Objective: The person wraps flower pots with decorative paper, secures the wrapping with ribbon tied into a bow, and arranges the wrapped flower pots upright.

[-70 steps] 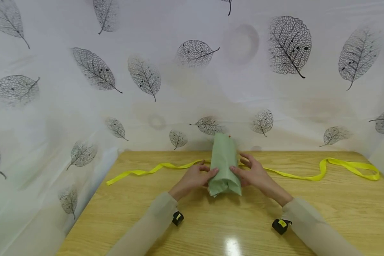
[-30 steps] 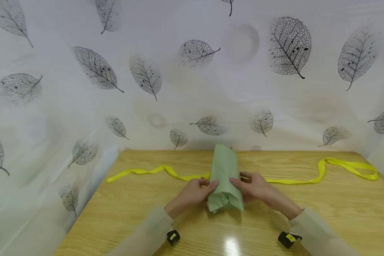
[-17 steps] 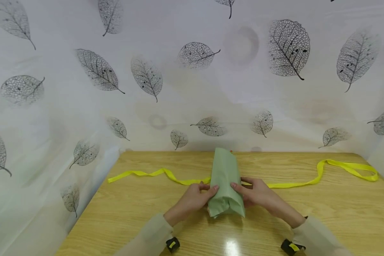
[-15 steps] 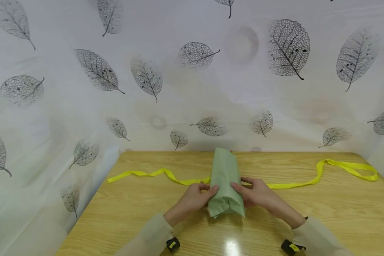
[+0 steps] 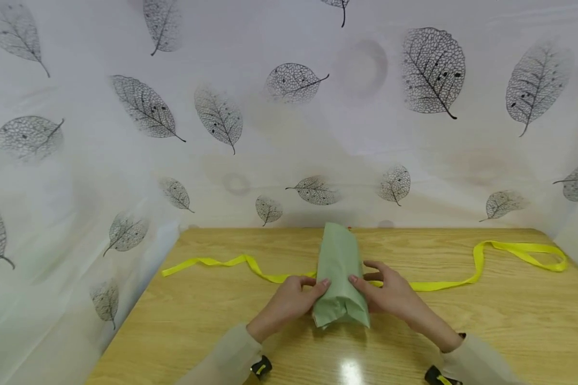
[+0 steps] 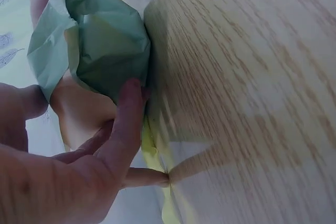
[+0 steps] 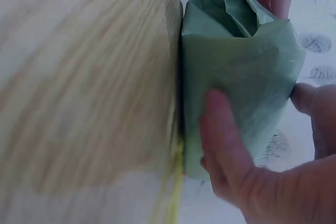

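A long package wrapped in pale green paper (image 5: pixel 339 262) lies at the middle of the table, its folded end facing me. My left hand (image 5: pixel 287 302) grips its left side, thumb on top and fingers low along the side. In the left wrist view, a tan patch (image 6: pixel 81 108) shows beside the green paper near those fingers. On the other side, my right hand (image 5: pixel 396 297) holds the package the same way, with its index finger raised off the paper. A yellow ribbon (image 5: pixel 435 286) runs crosswise behind both hands; its middle is hidden by the package.
The wooden table (image 5: pixel 197 331) meets a pale leaf-printed curtain (image 5: pixel 250 160) at its back edge. The ribbon's left end trails toward the table's left edge, and its right part makes a loop near the right edge. A small red spot shows behind the package's far end.
Both hands have drawn the package toward me, then stopped. The ribbon's middle stretch has shifted nearer too. Over the last half second, my right index finger has lifted slightly.
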The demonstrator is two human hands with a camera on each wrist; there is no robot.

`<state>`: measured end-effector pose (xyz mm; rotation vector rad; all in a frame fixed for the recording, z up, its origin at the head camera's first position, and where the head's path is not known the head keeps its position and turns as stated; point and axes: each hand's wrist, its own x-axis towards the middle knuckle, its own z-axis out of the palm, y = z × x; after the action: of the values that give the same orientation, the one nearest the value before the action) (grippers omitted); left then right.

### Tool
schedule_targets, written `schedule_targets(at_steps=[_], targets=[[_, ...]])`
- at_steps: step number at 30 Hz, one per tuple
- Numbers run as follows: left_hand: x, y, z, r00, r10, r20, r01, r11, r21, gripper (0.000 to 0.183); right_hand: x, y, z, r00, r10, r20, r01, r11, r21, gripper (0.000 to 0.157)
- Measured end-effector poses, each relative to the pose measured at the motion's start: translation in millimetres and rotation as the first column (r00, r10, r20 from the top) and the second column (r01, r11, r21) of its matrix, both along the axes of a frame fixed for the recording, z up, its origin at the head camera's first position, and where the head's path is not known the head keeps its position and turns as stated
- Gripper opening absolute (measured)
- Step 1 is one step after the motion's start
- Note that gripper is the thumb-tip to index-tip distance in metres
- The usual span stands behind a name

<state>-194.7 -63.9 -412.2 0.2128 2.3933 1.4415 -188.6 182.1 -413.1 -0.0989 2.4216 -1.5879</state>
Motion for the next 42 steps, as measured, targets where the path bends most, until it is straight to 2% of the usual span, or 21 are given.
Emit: schedule_targets(at_steps=[2,4,6,8,10,11,13,15,18,21,24,30,33,39,42], targets=[[0.6,-0.3,0.5,1.000,-0.007,-0.005,0.007,1.000,-0.003,0.071,3.6,-1.1,3.2,0.989,-0.014,-0.150,0.031,0.993,0.111,0.081],[1.0,-0.2,0.4,1.000,-0.010,0.004,0.010,1.000,0.011,0.072,7.0,-2.0,7.0,0.944,0.002,-0.331,0.066,0.979,0.194,0.070],[1.2,-0.3,-0.1,1.000,-0.011,0.019,0.011,0.999,0.035,0.073,10.3,-3.0,9.9,0.862,0.063,-0.503,0.068,0.969,0.238,0.058],[1.2,-0.6,-0.4,0.999,-0.012,0.031,0.010,0.998,0.065,0.073,13.4,-4.2,11.6,0.762,0.157,-0.628,0.021,0.964,0.266,0.051],[0.9,-1.4,-1.0,0.999,-0.019,0.036,0.015,0.996,0.091,0.071,15.9,-5.2,11.7,0.667,0.258,-0.699,-0.044,0.950,0.308,0.048],[0.9,-1.8,-1.3,0.999,-0.023,0.043,0.019,0.994,0.108,0.069,17.0,-5.7,11.3,0.627,0.304,-0.717,-0.069,0.939,0.337,0.047],[0.8,-2.6,-1.6,0.998,-0.037,0.057,0.029,0.990,0.141,0.066,18.3,-6.2,9.6,0.565,0.372,-0.736,-0.092,0.915,0.393,0.047],[0.7,-3.2,-1.8,0.996,-0.053,0.074,0.039,0.984,0.173,0.061,18.2,-6.5,7.7,0.523,0.412,-0.746,-0.100,0.899,0.427,0.046],[0.6,-3.7,-1.7,0.993,-0.067,0.097,0.045,0.975,0.217,0.057,16.4,-7.0,5.0,0.478,0.430,-0.766,-0.075,0.889,0.452,0.047],[-0.4,-4.0,-2.0,0.992,-0.077,0.096,0.052,0.971,0.234,0.054,13.5,-8.1,4.0,0.444,0.426,-0.788,-0.044,0.889,0.456,0.047],[-1.5,-4.9,-1.8,0.991,-0.090,0.095,0.066,0.969,0.239,0.052,11.4,-9.4,4.0,0.423,0.430,-0.798,-0.020,0.885,0.466,0.045],[-3.7,-7.3,-3.2,0.986,-0.123,0.112,0.089,0.959,0.271,0.050,11.6,-11.8,6.4,0.419,0.469,-0.777,0.019,0.851,0.524,0.048],[-5.4,-8.9,-5.1,0.982,-0.137,0.129,0.093,0.951,0.295,0.049,11.8,-13.3,8.1,0.409,0.491,-0.769,0.037,0.833,0.552,0.048],[-9.0,-12.3,-8.9,0.978,-0.149,0.143,0.098,0.945,0.312,0.049,10.5,-16.2,7.8,0.375,0.486,-0.790,0.067,0.835,0.546,0.043],[-10.0,-14.2,-7.7,0.976,-0.164,0.140,0.114,0.944,0.309,0.050,9.3,-19.1,6.7,0.372,0.484,-0.792,0.093,0.830,0.550,0.041]])
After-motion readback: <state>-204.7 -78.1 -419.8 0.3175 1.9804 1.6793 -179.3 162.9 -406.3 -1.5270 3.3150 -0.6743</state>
